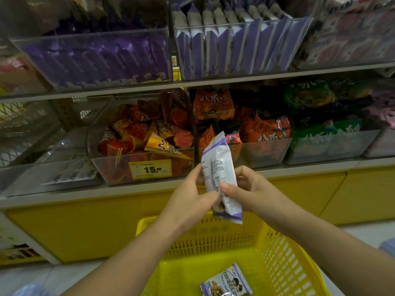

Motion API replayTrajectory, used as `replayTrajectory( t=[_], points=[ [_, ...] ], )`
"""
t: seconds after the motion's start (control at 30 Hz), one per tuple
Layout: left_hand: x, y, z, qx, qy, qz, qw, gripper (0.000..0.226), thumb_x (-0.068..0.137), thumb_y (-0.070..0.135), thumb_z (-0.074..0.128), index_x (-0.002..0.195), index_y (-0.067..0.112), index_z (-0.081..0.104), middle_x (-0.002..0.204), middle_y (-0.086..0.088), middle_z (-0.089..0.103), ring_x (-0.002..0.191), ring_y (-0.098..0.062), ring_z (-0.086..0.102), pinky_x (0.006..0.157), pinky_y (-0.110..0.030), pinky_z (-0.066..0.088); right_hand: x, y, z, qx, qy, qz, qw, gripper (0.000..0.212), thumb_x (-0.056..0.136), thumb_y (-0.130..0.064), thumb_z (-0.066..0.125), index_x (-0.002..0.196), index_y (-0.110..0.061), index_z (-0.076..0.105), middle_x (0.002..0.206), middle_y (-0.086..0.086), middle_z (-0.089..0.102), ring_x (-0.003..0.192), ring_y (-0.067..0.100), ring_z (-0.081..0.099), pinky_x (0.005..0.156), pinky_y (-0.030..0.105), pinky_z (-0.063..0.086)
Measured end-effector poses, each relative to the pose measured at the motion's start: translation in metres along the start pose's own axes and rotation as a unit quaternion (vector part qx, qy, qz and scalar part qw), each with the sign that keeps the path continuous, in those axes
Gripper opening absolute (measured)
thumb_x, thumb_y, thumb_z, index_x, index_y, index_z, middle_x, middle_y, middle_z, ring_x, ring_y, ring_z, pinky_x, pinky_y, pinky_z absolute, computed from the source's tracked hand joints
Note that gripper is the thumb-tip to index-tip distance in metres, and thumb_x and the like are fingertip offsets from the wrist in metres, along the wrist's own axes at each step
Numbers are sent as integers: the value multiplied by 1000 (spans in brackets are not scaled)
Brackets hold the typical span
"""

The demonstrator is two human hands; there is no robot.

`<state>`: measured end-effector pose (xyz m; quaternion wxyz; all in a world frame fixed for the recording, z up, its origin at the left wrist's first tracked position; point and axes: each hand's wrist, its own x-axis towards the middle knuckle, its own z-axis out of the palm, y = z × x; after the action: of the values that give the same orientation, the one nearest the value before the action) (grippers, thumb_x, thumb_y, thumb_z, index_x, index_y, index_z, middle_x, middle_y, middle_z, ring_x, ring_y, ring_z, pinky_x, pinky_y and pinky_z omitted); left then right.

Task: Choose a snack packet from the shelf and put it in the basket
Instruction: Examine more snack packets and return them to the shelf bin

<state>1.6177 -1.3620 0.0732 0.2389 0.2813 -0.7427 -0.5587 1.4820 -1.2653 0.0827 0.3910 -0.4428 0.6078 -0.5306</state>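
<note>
A white and purple snack packet (221, 167) stands nearly upright in front of the lower shelf, its printed back towards me. My left hand (189, 201) grips its left edge and my right hand (245, 189) pinches it with the thumb on its face. Both hands hold it above the far rim of the yellow basket (284, 253). Inside the basket lies another purple and white packet (226, 280).
Clear bins line two shelves: purple packets (96, 58) and white and purple packets (235, 48) above, cone snacks (147, 133), orange bags (256, 129) and green bags (320, 116) below. A yellow price tag (149, 168) reads 15. Under the shelves runs a yellow cabinet base (85, 227).
</note>
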Motion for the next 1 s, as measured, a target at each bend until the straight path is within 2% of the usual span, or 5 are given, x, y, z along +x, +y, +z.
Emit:
replayTrajectory(
  t=[0.43, 0.6, 0.7, 0.83, 1.0],
  points=[
    [3, 2, -13, -33, 42, -54, 997, 15, 98, 34, 47, 106, 37, 59, 101, 13, 71, 77, -16, 73, 78, -37, 56, 1, -2, -1, 8, -54, -23, 998, 42, 80, -32, 67, 119, -25, 53, 104, -3, 75, 95, 16, 72, 75, 26, 58],
    [5, 7, -18, -41, -13, -19, 999, 37, 95, 37, 53, 105, 72, 48, 106, 22, 68, 99, -4, 67, 72, -23, 56, 2, -12, -5, 125, -54, -7, 991, 30, 99, -15, 45, 126, -15, 57, 114, 6, 72, 104, 23, 69, 80, 31, 59],
    [1, 7, -22, -39, -23, 11, 999, 66, 83, 18, 64, 130, 59, 41, 107, 8, 72, 90, -8, 70, 70, -22, 54, -1, -16, -1, 167, -33, -9, 985, 34, 102, -10, 40, 132, -16, 53, 124, 9, 66, 108, 23, 67, 84, 34, 57],
    [-11, 20, -25, -2, 50, 32, 998, 76, 87, 9, 69, 147, 34, 31, 110, 3, 69, 90, -10, 71, 75, -24, 55, -12, -25, -1, -191, 101, -141, 966, 64, 92, -22, 63, 145, -38, 31, 154, -13, 28, 126, -3, 43, 92, 15, 47],
    [-18, 55, -21, -32, 61, 99, 993, 63, 90, 9, 65, 141, 32, 36, 107, 8, 69, 87, -2, 70, 66, -14, 52, -21, -51, 8, -439, 15, -257, 861, 77, 81, -46, 71, 136, -54, 18, 159, -12, 13, 147, 6, 1, 116, 27, 8]
  ],
)
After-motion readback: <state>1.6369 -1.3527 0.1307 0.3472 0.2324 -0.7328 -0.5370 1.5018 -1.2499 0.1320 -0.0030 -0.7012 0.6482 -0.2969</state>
